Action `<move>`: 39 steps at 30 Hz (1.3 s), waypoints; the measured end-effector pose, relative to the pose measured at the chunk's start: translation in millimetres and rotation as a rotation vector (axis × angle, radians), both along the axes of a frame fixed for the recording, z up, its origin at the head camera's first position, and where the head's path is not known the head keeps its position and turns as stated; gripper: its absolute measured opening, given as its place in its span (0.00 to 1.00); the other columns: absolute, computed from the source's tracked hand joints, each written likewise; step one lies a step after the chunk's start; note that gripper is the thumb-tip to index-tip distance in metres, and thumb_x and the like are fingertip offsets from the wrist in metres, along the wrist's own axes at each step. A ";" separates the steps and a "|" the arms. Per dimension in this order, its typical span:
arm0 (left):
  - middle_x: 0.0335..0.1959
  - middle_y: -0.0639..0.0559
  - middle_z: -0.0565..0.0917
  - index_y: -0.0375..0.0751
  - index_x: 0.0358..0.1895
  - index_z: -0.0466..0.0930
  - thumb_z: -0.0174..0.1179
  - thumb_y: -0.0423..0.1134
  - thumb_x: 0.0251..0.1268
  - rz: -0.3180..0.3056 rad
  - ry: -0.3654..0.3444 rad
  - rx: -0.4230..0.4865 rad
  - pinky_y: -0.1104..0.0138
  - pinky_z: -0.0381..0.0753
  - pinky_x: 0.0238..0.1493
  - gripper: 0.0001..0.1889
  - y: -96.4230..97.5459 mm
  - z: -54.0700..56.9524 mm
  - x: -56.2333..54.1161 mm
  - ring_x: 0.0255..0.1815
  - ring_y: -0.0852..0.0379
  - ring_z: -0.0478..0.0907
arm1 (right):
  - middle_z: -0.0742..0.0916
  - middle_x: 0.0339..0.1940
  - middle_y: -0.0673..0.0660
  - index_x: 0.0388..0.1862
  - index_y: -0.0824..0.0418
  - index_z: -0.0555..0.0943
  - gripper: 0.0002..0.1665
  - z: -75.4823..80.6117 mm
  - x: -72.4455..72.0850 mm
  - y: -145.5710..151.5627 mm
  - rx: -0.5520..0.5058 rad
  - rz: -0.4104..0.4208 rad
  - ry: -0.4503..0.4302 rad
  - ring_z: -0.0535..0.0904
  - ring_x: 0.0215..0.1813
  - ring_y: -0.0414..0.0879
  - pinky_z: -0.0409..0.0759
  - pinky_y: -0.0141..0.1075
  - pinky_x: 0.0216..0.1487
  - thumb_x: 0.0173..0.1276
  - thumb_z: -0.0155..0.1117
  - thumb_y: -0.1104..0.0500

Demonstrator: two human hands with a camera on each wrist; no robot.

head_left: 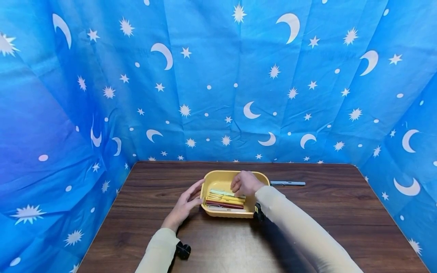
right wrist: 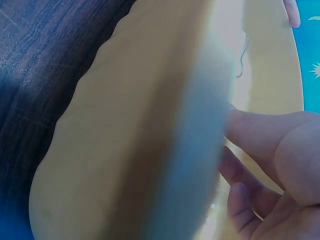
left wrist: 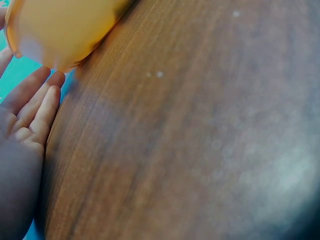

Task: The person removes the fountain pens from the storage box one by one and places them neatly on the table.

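A yellow plastic tray stands on the table, with several pens lying side by side in it: a mint green pen, yellow pens, a dark red pen and a whitish pen. My left hand touches the tray's left end, thumb near the front corner, fingers fairly straight along the outside. Reaching over the right rim, my right hand bends its fingers down at the right end of the mint green pen. In the right wrist view the tray wall hides those fingertips; whether they pinch the pen I cannot tell.
A grey-blue pen lies on the brown wooden table, just right of the tray. Blue cloth with white moons and stars hangs behind the table and at both sides.
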State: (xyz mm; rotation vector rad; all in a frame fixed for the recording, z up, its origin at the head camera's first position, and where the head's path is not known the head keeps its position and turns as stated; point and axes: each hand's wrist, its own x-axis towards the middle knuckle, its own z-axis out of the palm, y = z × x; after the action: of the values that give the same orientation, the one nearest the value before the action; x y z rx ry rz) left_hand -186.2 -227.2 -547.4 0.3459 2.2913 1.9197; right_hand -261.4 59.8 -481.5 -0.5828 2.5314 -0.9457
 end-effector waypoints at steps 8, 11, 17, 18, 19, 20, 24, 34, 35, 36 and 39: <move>0.80 0.45 0.68 0.58 0.82 0.64 0.60 0.35 0.76 -0.002 0.016 0.003 0.47 0.63 0.80 0.34 0.7 0.2 -0.1 0.80 0.44 0.65 | 0.92 0.33 0.51 0.43 0.61 0.90 0.15 1.0 1.9 -1.5 0.014 0.008 0.000 0.87 0.37 0.40 0.89 0.39 0.49 0.57 0.82 0.69; 0.81 0.45 0.67 0.57 0.82 0.63 0.60 0.35 0.76 -0.005 0.022 0.001 0.47 0.63 0.80 0.34 1.1 0.7 -0.5 0.80 0.44 0.65 | 0.92 0.31 0.50 0.42 0.61 0.90 0.14 0.9 1.4 -1.9 0.023 0.009 0.004 0.86 0.35 0.39 0.89 0.39 0.49 0.57 0.82 0.69; 0.81 0.46 0.67 0.58 0.82 0.63 0.60 0.37 0.76 0.006 0.011 -0.009 0.47 0.63 0.80 0.34 1.1 0.0 0.0 0.80 0.44 0.65 | 0.91 0.32 0.51 0.43 0.62 0.89 0.14 -1.5 0.7 -1.1 0.031 0.038 0.030 0.86 0.37 0.41 0.89 0.39 0.47 0.58 0.82 0.69; 0.81 0.46 0.67 0.58 0.82 0.63 0.60 0.37 0.76 0.007 0.009 -0.008 0.47 0.63 0.80 0.34 1.2 0.1 0.3 0.80 0.44 0.65 | 0.91 0.33 0.52 0.43 0.62 0.89 0.14 -2.3 0.5 -0.9 0.031 0.046 0.037 0.86 0.37 0.41 0.89 0.39 0.46 0.58 0.81 0.69; 0.80 0.46 0.67 0.59 0.82 0.64 0.61 0.37 0.76 0.008 0.006 -0.007 0.47 0.63 0.80 0.34 1.2 0.0 0.5 0.80 0.44 0.65 | 0.91 0.34 0.52 0.43 0.62 0.90 0.14 -3.2 0.2 -0.7 0.034 0.053 0.046 0.86 0.38 0.41 0.89 0.38 0.46 0.58 0.81 0.69; 0.80 0.46 0.68 0.59 0.82 0.64 0.61 0.37 0.76 0.009 0.004 -0.006 0.46 0.63 0.80 0.34 1.2 0.1 0.9 0.80 0.44 0.65 | 0.91 0.34 0.52 0.43 0.62 0.90 0.13 -3.6 0.3 -0.6 0.036 0.056 0.049 0.86 0.38 0.41 0.88 0.38 0.46 0.59 0.81 0.69; 0.80 0.47 0.68 0.60 0.82 0.64 0.61 0.36 0.76 0.010 0.004 -0.010 0.47 0.63 0.80 0.34 1.0 0.0 0.8 0.80 0.45 0.65 | 0.91 0.37 0.52 0.44 0.63 0.90 0.12 -3.3 -0.5 1.2 0.023 0.063 0.054 0.86 0.40 0.42 0.88 0.38 0.47 0.62 0.79 0.68; 0.81 0.46 0.67 0.61 0.81 0.64 0.61 0.36 0.76 0.006 0.007 -0.010 0.48 0.64 0.80 0.34 0.4 -0.9 -0.2 0.80 0.45 0.65 | 0.91 0.38 0.53 0.47 0.65 0.89 0.14 -1.0 -1.6 7.8 -0.047 0.044 0.055 0.87 0.40 0.41 0.89 0.37 0.46 0.63 0.77 0.70; 0.80 0.46 0.67 0.61 0.81 0.64 0.61 0.36 0.76 0.007 0.007 -0.009 0.48 0.64 0.80 0.35 0.5 -0.7 0.1 0.80 0.45 0.65 | 0.91 0.38 0.53 0.48 0.65 0.89 0.14 -1.1 -1.4 8.2 -0.051 0.038 0.054 0.87 0.40 0.41 0.89 0.37 0.46 0.62 0.77 0.70; 0.80 0.46 0.67 0.62 0.81 0.64 0.61 0.36 0.76 0.006 0.007 -0.010 0.47 0.63 0.80 0.35 0.7 -0.3 0.3 0.80 0.45 0.65 | 0.91 0.38 0.54 0.48 0.65 0.89 0.15 -0.9 -0.8 8.6 -0.053 0.034 0.051 0.87 0.40 0.41 0.89 0.37 0.46 0.62 0.78 0.70; 0.80 0.46 0.68 0.62 0.81 0.64 0.61 0.36 0.75 0.007 0.009 -0.009 0.47 0.63 0.80 0.35 1.3 0.6 0.7 0.80 0.44 0.65 | 0.91 0.37 0.54 0.49 0.66 0.88 0.16 1.1 0.6 9.6 -0.059 0.026 0.050 0.87 0.40 0.42 0.89 0.37 0.45 0.61 0.78 0.71</move>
State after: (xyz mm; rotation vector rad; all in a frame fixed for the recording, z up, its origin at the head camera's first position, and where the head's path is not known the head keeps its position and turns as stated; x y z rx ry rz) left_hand -185.5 -225.9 -546.8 0.3458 2.3092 1.9144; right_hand -260.8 69.4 -480.4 -0.6629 2.5403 -1.0119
